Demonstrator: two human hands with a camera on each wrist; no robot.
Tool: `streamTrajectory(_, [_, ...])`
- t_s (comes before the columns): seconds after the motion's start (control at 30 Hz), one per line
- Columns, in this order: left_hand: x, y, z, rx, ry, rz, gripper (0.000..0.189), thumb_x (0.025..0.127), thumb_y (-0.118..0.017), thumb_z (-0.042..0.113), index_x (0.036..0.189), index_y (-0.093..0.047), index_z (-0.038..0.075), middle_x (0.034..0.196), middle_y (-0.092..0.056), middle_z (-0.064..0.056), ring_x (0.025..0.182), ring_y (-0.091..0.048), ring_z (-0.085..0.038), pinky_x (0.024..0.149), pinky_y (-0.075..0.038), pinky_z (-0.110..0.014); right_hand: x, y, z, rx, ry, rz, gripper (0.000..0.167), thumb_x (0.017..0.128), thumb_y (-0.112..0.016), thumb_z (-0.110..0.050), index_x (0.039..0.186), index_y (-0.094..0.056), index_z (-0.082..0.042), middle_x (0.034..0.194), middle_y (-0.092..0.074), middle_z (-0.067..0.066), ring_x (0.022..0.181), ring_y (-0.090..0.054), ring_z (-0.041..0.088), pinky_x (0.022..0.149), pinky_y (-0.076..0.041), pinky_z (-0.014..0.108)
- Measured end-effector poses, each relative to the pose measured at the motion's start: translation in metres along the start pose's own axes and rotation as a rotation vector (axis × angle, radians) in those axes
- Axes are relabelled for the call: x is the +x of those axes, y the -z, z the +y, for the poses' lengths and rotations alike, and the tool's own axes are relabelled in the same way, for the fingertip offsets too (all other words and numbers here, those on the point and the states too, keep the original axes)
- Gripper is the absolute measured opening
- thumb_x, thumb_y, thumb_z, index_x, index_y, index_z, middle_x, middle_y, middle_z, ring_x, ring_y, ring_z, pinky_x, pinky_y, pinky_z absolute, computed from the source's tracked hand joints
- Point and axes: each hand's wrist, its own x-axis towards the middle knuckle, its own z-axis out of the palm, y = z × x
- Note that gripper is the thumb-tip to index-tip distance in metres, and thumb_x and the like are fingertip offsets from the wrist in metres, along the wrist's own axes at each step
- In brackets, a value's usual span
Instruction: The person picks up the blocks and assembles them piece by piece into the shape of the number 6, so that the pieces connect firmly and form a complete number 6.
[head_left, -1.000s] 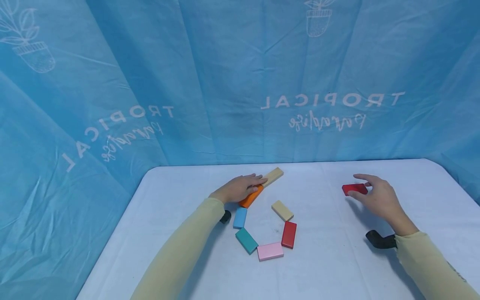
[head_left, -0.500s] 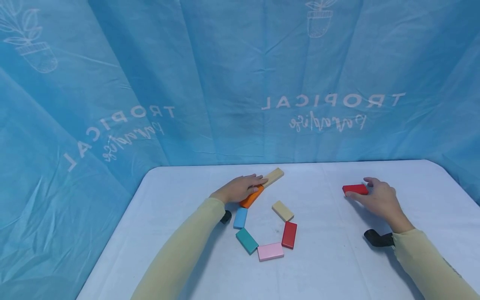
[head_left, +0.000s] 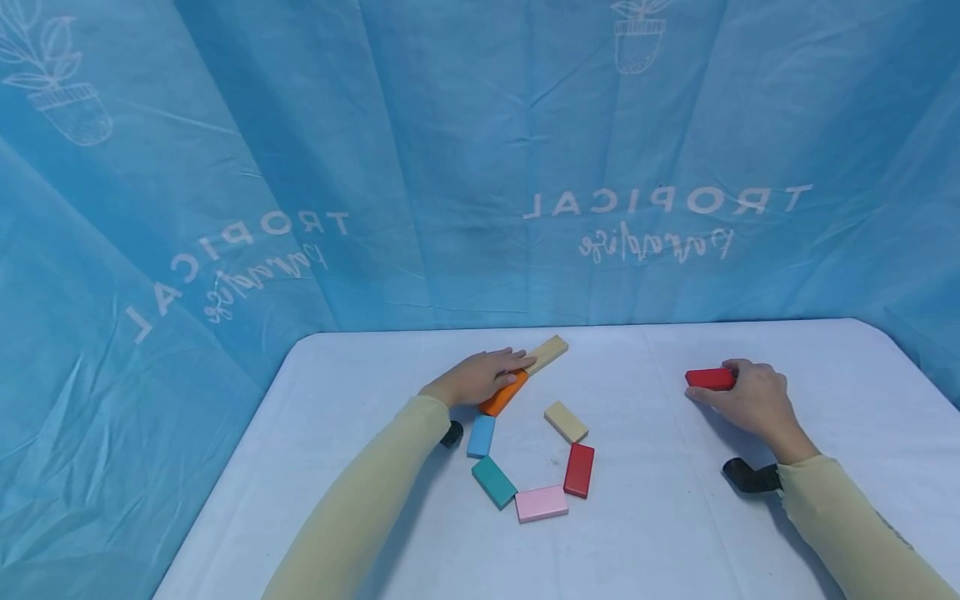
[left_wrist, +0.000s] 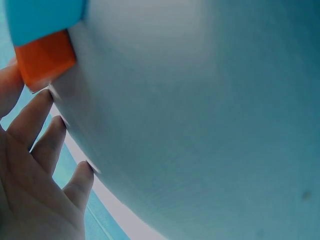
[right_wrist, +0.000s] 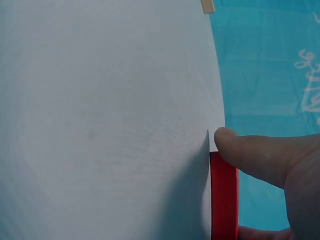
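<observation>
In the head view my left hand point(head_left: 480, 377) lies over an orange block point(head_left: 504, 393), its fingers reaching onto a long natural-wood block point(head_left: 548, 353). The left wrist view shows straight, spread fingers beside the orange block point(left_wrist: 46, 60), with a blue block point(left_wrist: 45, 19) in front of it. At the right, my right hand point(head_left: 757, 408) grips a red block point(head_left: 709, 379) between thumb and fingers. The thumb lies against one end of that red block point(right_wrist: 225, 195) in the right wrist view; most of the other fingers are hidden there.
A curved row continues toward me: light blue block point(head_left: 481, 437), teal block point(head_left: 494, 482), pink block point(head_left: 542, 504), second red block point(head_left: 578, 470) and short natural-wood block point(head_left: 566, 422). The white table point(head_left: 645, 533) ends at a blue printed curtain point(head_left: 465, 167).
My right hand's fingers have come down and closed onto the far red block, which stays about where it was. The left hand and the other blocks have not moved.
</observation>
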Motion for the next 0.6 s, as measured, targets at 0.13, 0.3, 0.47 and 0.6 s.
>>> streamTrajectory(0.13, [-0.001, 0.001, 0.0, 0.002, -0.008, 0.0, 0.047, 0.109, -0.046, 0.027, 0.155, -0.04, 0.03, 0.161, -0.036, 0.004, 0.15, -0.027, -0.022, 0.12, -0.027, -0.048, 0.0, 0.0, -0.001, -0.009, -0.016, -0.009, 0.088, 0.078, -0.084, -0.028, 0.135, -0.037, 0.02, 0.119, -0.041, 0.04, 0.112, -0.037, 0.058, 0.071, -0.057, 0.058])
streamTrajectory(0.3, [0.0, 0.0, 0.0, 0.002, -0.014, -0.002, 0.047, 0.109, -0.046, 0.027, 0.155, -0.041, 0.03, 0.161, -0.036, 0.004, 0.15, -0.027, -0.022, 0.12, -0.027, -0.047, -0.002, 0.001, -0.003, 0.006, -0.025, -0.022, 0.09, 0.077, -0.084, -0.028, 0.136, -0.036, 0.02, 0.121, -0.04, 0.04, 0.113, -0.038, 0.058, 0.073, -0.057, 0.059])
streamTrajectory(0.47, [0.0, 0.0, 0.0, 0.004, -0.016, -0.007, 0.047, 0.109, -0.045, 0.027, 0.156, -0.04, 0.03, 0.161, -0.036, 0.004, 0.15, -0.027, -0.022, 0.12, -0.026, -0.047, -0.003, 0.001, -0.006, 0.024, 0.009, -0.008, 0.09, 0.078, -0.083, -0.031, 0.137, -0.037, 0.02, 0.122, -0.042, 0.04, 0.111, -0.041, 0.057, 0.072, -0.058, 0.056])
streamTrajectory(0.6, [0.0, 0.001, 0.0, 0.003, -0.004, -0.004, 0.047, 0.109, -0.045, 0.027, 0.156, -0.04, 0.031, 0.161, -0.035, 0.005, 0.151, -0.027, -0.022, 0.12, -0.025, -0.049, -0.004, 0.002, -0.014, 0.042, 0.023, -0.009, 0.091, 0.077, -0.084, -0.031, 0.138, -0.037, 0.018, 0.123, -0.042, 0.039, 0.112, -0.04, 0.057, 0.071, -0.059, 0.054])
